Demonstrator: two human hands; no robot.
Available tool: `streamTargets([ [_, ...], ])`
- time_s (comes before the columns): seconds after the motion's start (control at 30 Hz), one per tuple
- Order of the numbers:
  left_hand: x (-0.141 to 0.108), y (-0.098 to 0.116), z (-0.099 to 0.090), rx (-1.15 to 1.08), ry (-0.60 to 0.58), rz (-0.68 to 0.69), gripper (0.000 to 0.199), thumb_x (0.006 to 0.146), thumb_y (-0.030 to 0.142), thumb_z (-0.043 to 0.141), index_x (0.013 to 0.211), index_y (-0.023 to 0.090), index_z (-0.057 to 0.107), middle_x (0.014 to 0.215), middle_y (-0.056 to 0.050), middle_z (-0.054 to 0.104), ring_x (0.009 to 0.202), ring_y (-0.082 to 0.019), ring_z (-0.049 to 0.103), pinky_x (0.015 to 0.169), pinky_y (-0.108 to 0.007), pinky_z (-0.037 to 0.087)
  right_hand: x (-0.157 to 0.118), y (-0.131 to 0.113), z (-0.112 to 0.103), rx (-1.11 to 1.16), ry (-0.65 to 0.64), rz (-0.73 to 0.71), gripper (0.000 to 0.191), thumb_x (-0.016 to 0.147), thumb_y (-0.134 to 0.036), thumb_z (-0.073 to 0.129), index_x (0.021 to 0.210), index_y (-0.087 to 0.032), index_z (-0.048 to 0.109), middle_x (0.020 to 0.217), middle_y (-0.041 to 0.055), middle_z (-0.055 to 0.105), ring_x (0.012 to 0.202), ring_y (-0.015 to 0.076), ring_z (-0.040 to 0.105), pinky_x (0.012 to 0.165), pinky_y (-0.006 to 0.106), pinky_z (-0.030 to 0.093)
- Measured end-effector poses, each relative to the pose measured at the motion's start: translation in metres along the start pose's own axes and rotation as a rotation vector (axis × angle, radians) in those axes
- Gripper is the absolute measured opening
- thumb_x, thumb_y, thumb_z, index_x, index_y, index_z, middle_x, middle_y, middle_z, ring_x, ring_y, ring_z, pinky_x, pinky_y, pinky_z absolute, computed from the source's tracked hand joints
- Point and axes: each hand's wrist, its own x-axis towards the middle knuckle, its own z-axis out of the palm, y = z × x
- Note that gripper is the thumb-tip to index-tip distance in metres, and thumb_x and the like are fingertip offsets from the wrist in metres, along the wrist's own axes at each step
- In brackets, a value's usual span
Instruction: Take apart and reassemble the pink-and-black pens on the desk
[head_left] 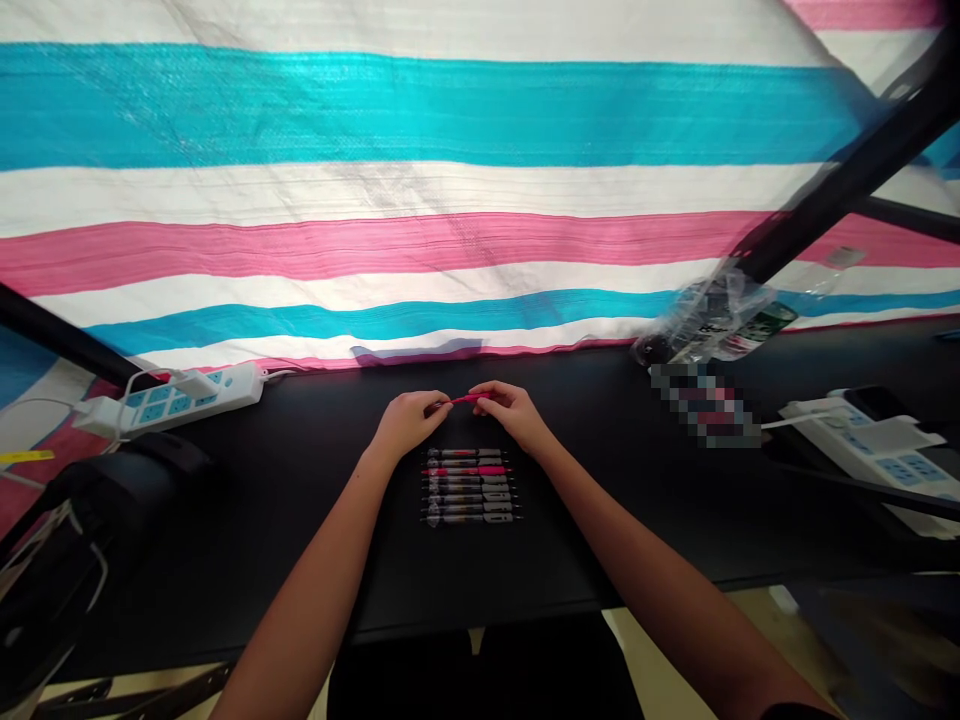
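Note:
A red pen [469,398] is stretched level between my two hands, above the far part of the black table [300,520]. Its left end is pinched by my left hand [409,425], and the fingers of my right hand [514,412] close on its right end. Just nearer to me lies a stack of several pens [472,507], side by side and pointing left to right. Most have grey or dark barrels; one red pen [469,470] lies among them.
White power strips stand at the left [180,398] and right [885,450]. A clear plastic bag [712,315] sits at the back right. Dark gear [142,490] occupies the left side. Behind the table hangs a striped tarp [420,110], with a black frame bar [847,165] slanting at the right.

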Motion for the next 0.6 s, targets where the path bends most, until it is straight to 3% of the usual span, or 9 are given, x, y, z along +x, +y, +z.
streamTargets([
  [0.13, 0.0004, 0.0027, 0.0004, 0.094, -0.035, -0.055, 0.027, 0.093, 0.044, 0.06, 0.088, 0.022, 0.073, 0.075, -0.001, 0.071, 0.068, -0.017, 0.063, 0.063, -0.027, 0.039, -0.0012, 0.0038, 0.0049, -0.199, -0.01, -0.08, 0.023, 0.08, -0.032, 0.069, 0.097, -0.018, 0.075, 0.092, 0.0072, 0.077, 0.082, 0.0221, 0.071, 0.08, 0.037, 0.056],
  [0.27, 0.0004, 0.0026, 0.0008, 0.136, -0.011, -0.049, 0.021, 0.093, 0.037, 0.058, 0.096, 0.022, 0.073, 0.081, -0.002, 0.071, 0.074, -0.019, 0.064, 0.066, -0.028, 0.041, -0.0006, 0.0055, 0.0032, -0.4, 0.092, -0.166, 0.022, 0.084, -0.03, 0.063, 0.098, -0.018, 0.075, 0.093, 0.0072, 0.077, 0.075, 0.0201, 0.068, 0.074, 0.035, 0.054],
  [0.4, 0.0008, 0.0002, 0.0002, 0.157, 0.004, -0.063, 0.022, 0.095, 0.036, 0.056, 0.097, 0.024, 0.074, 0.087, -0.003, 0.073, 0.076, -0.019, 0.065, 0.067, -0.029, 0.041, -0.0001, 0.0047, -0.0014, -0.442, 0.095, -0.172, 0.021, 0.085, -0.03, 0.063, 0.099, -0.019, 0.075, 0.091, 0.006, 0.076, 0.073, 0.0193, 0.067, 0.072, 0.034, 0.053],
  [0.6, 0.0021, -0.0012, 0.0014, 0.179, 0.017, -0.128, 0.031, 0.089, 0.051, 0.066, 0.08, 0.022, 0.071, 0.073, -0.001, 0.068, 0.07, -0.019, 0.062, 0.06, -0.028, 0.034, 0.0001, 0.0043, -0.0018, -0.474, 0.021, -0.231, 0.017, 0.085, -0.028, 0.064, 0.096, -0.02, 0.074, 0.093, 0.006, 0.075, 0.077, 0.0186, 0.064, 0.073, 0.033, 0.051],
])
